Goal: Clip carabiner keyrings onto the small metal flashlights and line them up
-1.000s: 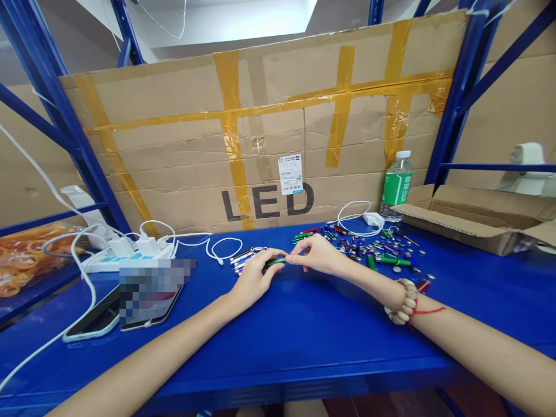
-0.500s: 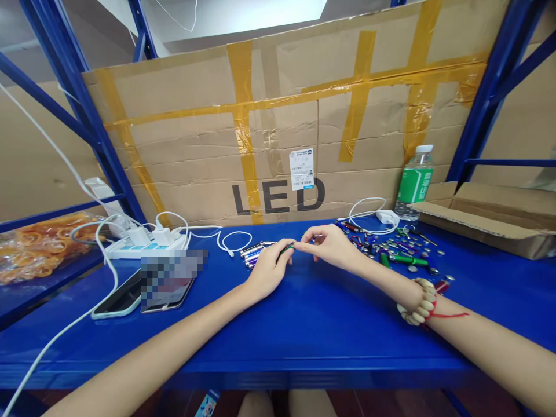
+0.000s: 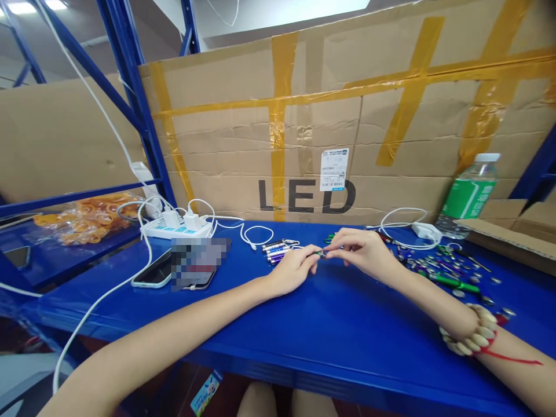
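Observation:
My left hand [image 3: 295, 271] is closed around a small green tube-shaped piece [image 3: 320, 253]; only its end shows past the fingers. My right hand [image 3: 362, 253] pinches that same end between thumb and fingertips, so the two hands meet over the blue tabletop. Just beyond my left hand lie several finished-looking mini flashlights [image 3: 274, 252], silver and purple, side by side. Right of my right hand spreads a pile of small parts [image 3: 443, 267]: green, purple and red tubes with silver discs. A longer green tube [image 3: 456, 284] lies among them.
Two phones [image 3: 152, 271] and a white power strip [image 3: 178, 230] with cables are at left. A white charger [image 3: 427, 233], a water bottle [image 3: 467, 197] and an open carton [image 3: 508, 243] stand at right. A large cardboard sheet [image 3: 230, 150] rises behind.
The view has turned left, so everything sits further right. My hands stay together at the small green piece, and its end now shows a little more between them.

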